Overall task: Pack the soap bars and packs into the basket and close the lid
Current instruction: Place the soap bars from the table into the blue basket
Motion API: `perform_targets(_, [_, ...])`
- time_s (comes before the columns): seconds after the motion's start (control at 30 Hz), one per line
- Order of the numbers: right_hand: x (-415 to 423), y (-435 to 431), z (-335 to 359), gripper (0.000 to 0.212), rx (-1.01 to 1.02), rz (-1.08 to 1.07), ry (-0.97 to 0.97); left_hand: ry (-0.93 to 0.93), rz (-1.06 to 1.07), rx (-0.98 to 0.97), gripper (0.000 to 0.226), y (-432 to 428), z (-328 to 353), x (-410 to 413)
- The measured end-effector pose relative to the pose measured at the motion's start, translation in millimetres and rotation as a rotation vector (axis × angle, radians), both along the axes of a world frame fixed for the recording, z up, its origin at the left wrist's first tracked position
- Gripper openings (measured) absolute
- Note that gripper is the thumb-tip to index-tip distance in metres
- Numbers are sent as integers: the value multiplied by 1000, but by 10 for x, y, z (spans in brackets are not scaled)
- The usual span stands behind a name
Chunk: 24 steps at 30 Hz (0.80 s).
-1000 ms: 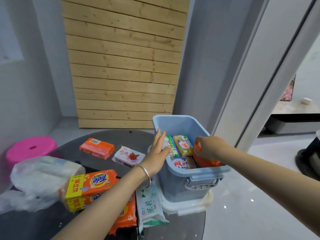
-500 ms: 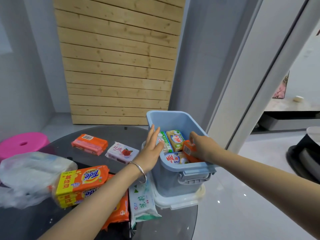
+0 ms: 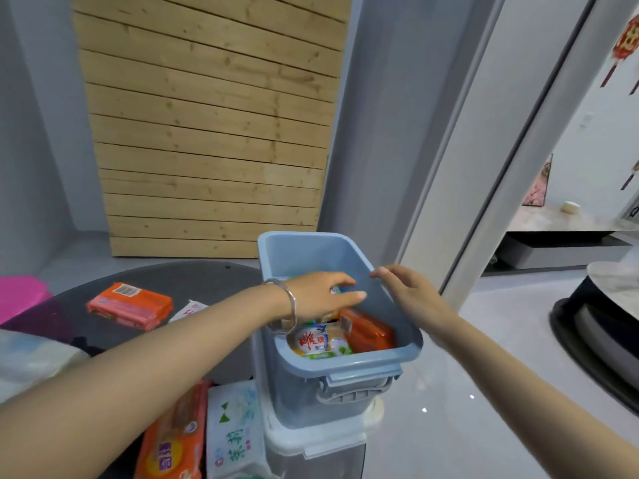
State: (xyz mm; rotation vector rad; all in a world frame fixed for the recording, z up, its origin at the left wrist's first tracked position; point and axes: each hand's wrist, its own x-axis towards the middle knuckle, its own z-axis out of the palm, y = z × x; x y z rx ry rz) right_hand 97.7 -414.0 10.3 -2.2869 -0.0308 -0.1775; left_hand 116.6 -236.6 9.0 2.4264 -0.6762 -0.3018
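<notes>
The left hand [image 3: 325,295] is reaching into the blue basket [image 3: 345,392], its fingers straight over the soap packs [image 3: 313,338] lying inside. The right hand [image 3: 411,297] is hovering loose-fingered at the right rim. An orange soap bar [image 3: 131,305] is lying on the counter [image 3: 207,281].

Open blue basket [image 3: 345,385] upright on white lid [image 3: 311,442], orange pack [image 3: 368,328] and red-lettered white pack [image 3: 311,340] inside at its near end, barcoded orange bar [image 3: 131,305] flat well to its left, yellow-orange pack [image 3: 173,440] and green-white pack [image 3: 235,433] just left of its near corner
</notes>
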Motion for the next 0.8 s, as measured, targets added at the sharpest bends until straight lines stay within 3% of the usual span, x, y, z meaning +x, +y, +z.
perform_targets(0.1, [-43,52,-181,30,154,-29,-33,111,-98,220,64,-225,-121,161])
perform_targets(0.23, [-15,-18,-240,33,350,-78,-35,236,-150,233,72,-379,-270,284])
perform_targets(0.33, [-9,-51,-271,34,401,-74,-30,233,-53,312,108,-441,-315,380])
perform_targets(0.4, [-5,-63,-281,34,440,-78,-25,214,-26,328,117,-472,-356,433])
perform_targets(0.57, [8,-89,-322,36,457,-99,-29,280,13,204,114,-527,-420,521])
perform_targets(0.8, [15,-83,-345,38,477,-98,30,354,-50,200,106,-489,-338,516])
